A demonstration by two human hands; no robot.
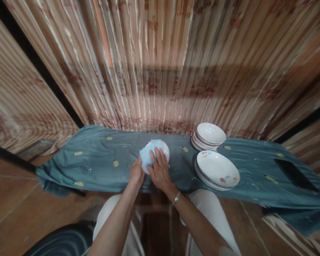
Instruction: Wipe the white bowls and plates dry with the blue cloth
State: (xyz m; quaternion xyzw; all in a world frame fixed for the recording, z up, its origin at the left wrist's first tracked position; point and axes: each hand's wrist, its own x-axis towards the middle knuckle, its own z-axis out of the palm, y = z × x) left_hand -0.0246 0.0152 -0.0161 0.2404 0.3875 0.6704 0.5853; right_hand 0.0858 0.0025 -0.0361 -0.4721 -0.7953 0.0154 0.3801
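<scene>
From your head camera, your left hand [137, 173] grips the white bowl [164, 149] at mid-table while your right hand [159, 170] presses a light blue cloth [149, 154] onto it; two plate stacks [217, 170] sit at three o'clock on the teal tablecloth [96, 160]

We wiped a white bowl with a blue cloth.

Our left hand [137, 173] held the bowl [164, 148] while our right hand [159, 170] pressed the cloth [147, 155] on it. Two stacks of plates [217, 170] sat nearby on the green tablecloth [96, 160].
</scene>
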